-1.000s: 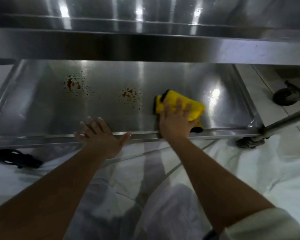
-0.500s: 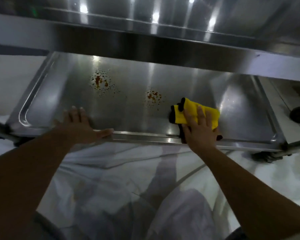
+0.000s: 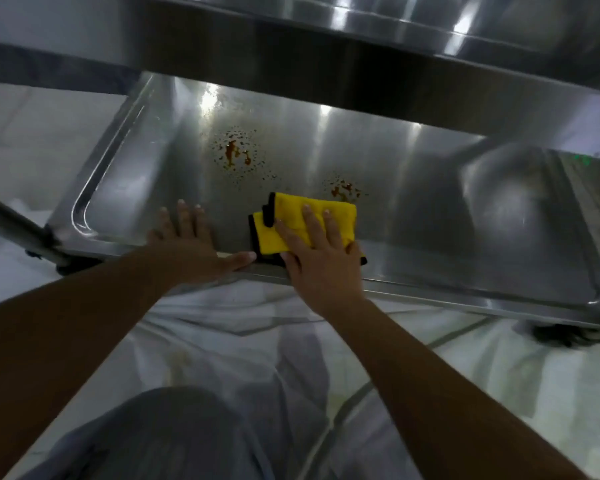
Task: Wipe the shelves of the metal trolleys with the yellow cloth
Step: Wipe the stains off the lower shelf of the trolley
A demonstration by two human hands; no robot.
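Both hands, left and right, flat, palms down.

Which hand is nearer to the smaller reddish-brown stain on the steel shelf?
Right. The right hand presses the yellow cloth just below the smaller reddish-brown stain; the left hand rests farther left on the shelf rim.

R hand flat on yellow cloth; shelf stained
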